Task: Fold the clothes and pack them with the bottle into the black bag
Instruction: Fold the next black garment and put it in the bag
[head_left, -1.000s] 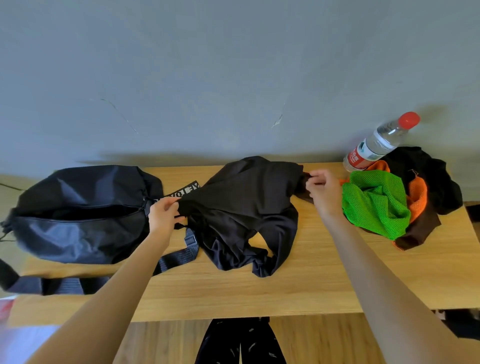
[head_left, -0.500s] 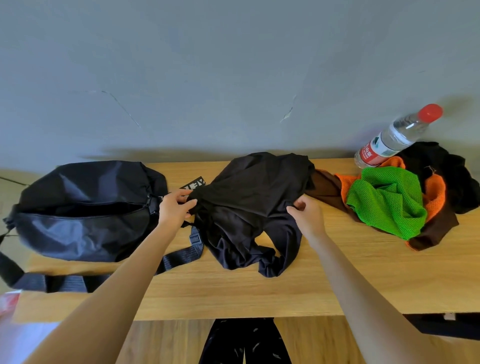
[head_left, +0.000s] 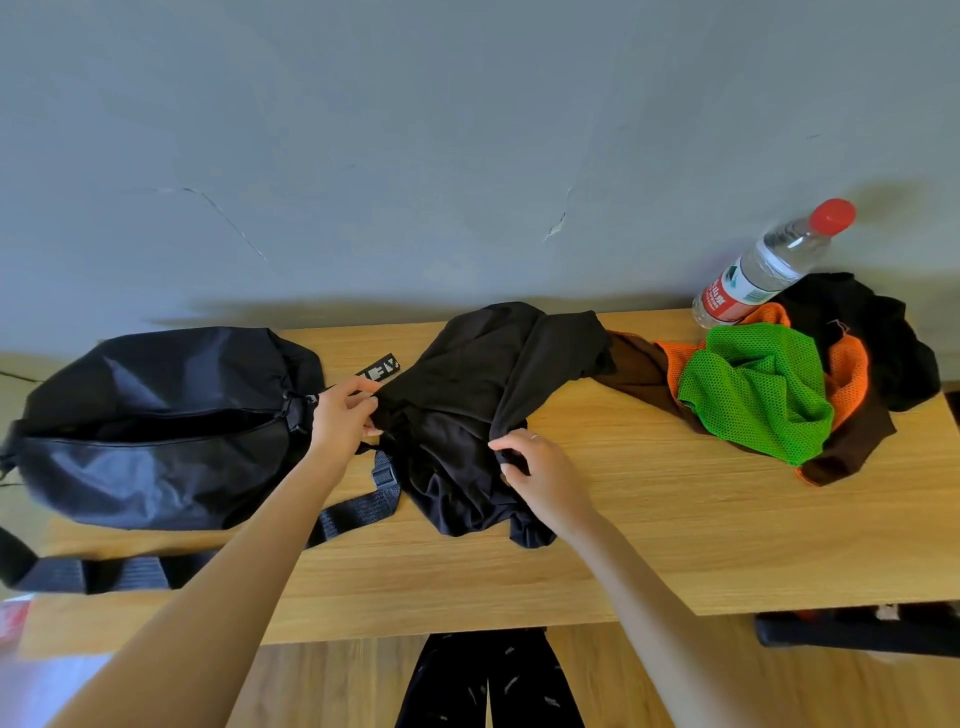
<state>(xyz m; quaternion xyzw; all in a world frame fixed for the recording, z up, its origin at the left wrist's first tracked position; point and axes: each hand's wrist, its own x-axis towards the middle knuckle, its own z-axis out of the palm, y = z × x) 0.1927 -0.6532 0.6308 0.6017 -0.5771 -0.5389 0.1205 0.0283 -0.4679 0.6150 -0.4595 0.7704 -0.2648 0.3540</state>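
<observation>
A crumpled black garment (head_left: 483, 384) lies in the middle of the wooden table (head_left: 649, 519). My left hand (head_left: 343, 421) pinches its left edge, and my right hand (head_left: 535, 467) grips a fold near its lower middle. The black bag (head_left: 156, 431) lies at the left with its zip open and its strap trailing forward. At the back right a clear water bottle (head_left: 769, 265) with a red cap leans against the wall. In front of it sits a heap of green mesh cloth (head_left: 758, 389), orange mesh, brown and black clothes.
The grey wall runs right behind the table. The bag's strap (head_left: 353, 514) crosses the table under the garment's left side. A dark box (head_left: 857, 631) sits below the table's right front edge. My patterned trouser legs (head_left: 488, 680) show under the front edge.
My right hand has let go of the garment's right end and come forward and left to grip a fold near its middle. My left hand has stayed on the left edge.
</observation>
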